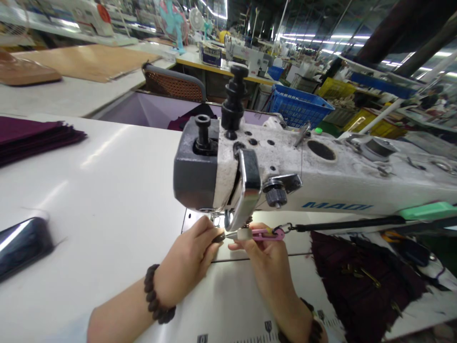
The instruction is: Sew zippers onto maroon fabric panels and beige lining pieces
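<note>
While left fingers [206,229] pinch a small dark piece [219,237], right fingers [254,248] grasp a pink-ended metal tool [264,235] beside a white sewing machine [332,178].

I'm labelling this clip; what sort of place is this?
Probably a sewing workshop: there's a MAQI sewing machine, a stack of maroon fabric and another sewing machine in the background.

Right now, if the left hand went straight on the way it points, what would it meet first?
The left hand would probably first meet the metal tip of the pink tool in the right hand, though depth is unclear.
</note>
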A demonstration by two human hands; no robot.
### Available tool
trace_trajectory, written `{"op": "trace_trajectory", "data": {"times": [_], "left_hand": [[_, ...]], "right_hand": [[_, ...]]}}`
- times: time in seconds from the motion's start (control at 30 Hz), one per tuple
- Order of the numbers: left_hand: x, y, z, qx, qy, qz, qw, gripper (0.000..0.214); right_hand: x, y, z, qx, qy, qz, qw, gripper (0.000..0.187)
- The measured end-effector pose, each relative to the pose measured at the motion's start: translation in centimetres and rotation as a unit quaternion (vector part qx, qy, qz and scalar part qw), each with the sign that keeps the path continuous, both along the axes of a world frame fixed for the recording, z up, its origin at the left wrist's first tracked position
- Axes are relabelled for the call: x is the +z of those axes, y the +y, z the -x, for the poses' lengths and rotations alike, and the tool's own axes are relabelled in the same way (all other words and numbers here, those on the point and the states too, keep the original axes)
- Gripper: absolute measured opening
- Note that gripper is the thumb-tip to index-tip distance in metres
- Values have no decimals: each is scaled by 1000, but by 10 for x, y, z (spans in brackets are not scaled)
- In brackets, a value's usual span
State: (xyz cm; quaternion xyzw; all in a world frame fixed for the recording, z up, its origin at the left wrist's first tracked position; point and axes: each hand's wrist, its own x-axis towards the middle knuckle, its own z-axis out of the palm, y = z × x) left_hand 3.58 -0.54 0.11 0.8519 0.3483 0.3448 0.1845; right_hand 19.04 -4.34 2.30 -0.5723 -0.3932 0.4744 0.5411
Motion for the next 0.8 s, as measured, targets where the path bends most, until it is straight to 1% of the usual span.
{"op": "trace_trajectory", "data": {"times": [0.13, 0.23, 0.37, 0.47, 0.63, 0.8], "left_hand": [[-1, 0, 0, 5, 15, -23, 1000, 18], [1, 0, 0, 7, 10, -12, 1000, 19], [10, 3, -1, 3, 1, 62, 998, 18], [14, 6, -1, 0, -8, 128, 992, 18], [8, 10, 1, -36, -19, 245, 969, 16], [5, 13, 3, -58, -2, 282, 958, 14]], "right_hand": [[0, 0, 0, -13, 10, 18, 1000, 21], [-1, 1, 0, -14, 17, 13, 1000, 21], [-3, 1, -1, -6, 31, -15, 999, 18], [-5, 0, -3, 13, 22, -42, 999, 15], [-3, 0, -10, 66, -8, -50, 997, 12], [3, 2, -14, 91, -45, -58, 993, 13]]}}
